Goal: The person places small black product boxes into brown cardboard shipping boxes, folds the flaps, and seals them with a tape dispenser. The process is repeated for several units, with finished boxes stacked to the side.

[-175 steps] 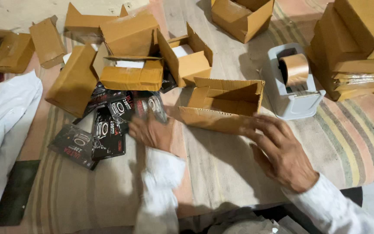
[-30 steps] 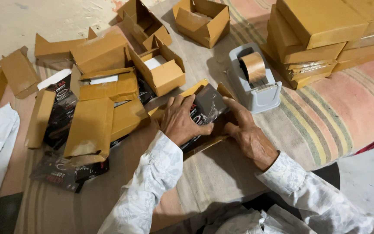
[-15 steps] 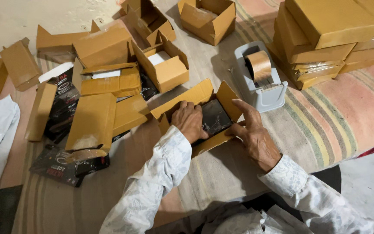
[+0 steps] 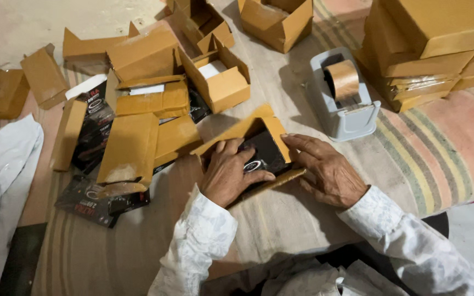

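two hands work on one small open cardboard box that lies near the middle of the striped mat. the left hand lies flat on the black packets inside this box, with the fingers spread a little and the thumb pointing to the right along the near side. the right hand rests on the mat just beside the box; its fingers are stretched and close together, and the fingertips touch the right flap of the box. neither hand is clamped around something; both only press or touch. both arms wear white patterned sleeves.

just behind the right hand, toward the far right part of the mat, stands a grey tape dispenser with a roll of brown tape in it. at the far right corner there is a stack of closed brown boxes, one on another. at the far edge, in the middle, one more open brown box stands.

on the left of the hands many flat and half folded cardboard pieces lie in a loose heap, and one open box with a white sheet inside stands behind them. between and under the cardboard some loose black packets are visible, with a few of them near the near left part of the mat. at the left edge a white cloth covers a part of the mat; i cannot tell what it belongs to.
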